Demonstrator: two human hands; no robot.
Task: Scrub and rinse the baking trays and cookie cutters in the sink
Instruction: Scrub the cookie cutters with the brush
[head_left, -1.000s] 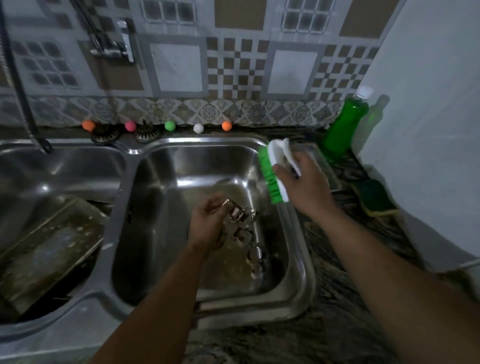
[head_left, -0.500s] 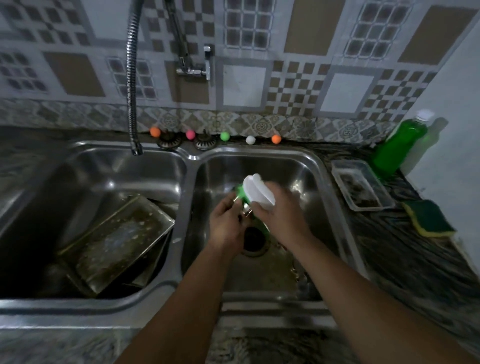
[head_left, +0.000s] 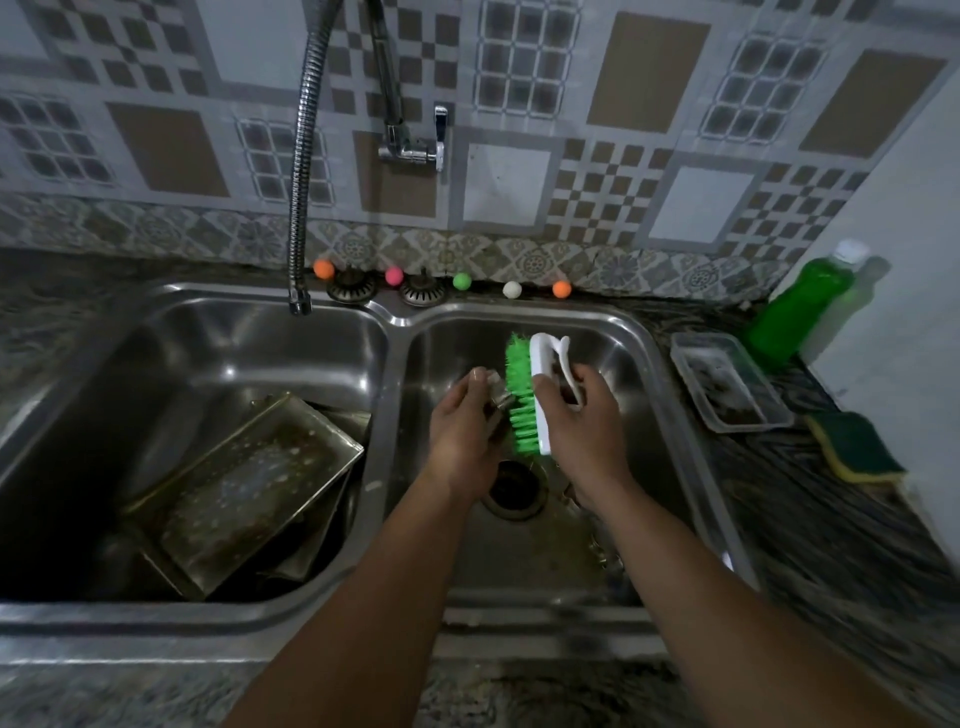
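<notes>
Both hands work over the right basin of a double steel sink (head_left: 644, 332). Left hand (head_left: 462, 421): grip clamped on a small metal cookie cutter (head_left: 500, 397), held above the drain (head_left: 514, 486); most of the cutter is hidden by the fingers, shape not readable. Right hand (head_left: 582, 410): grip wrapped through the white handle of a scrub brush (head_left: 537, 389), green bristles facing left and touching the cutter.

More small metal pieces lie on the floor of the right basin near the right forearm; blurred, cannot tell if they are cutters.

Left basin: a soiled baking tray (head_left: 244, 493) leans tilted, with foam specks on its face, resting on other metal ware beneath it. The flexible faucet hose (head_left: 301, 208) hangs with its outlet over the back of the left basin; no water stream visible.

Desk (head_left: 831, 545), right of the sink: a clear plastic container (head_left: 727, 387) just beside the rim, a green-and-yellow sponge (head_left: 852, 447) near it, a green soap bottle (head_left: 800, 304) against the wall. Small coloured balls and two strainer plugs sit along the back ledge.
</notes>
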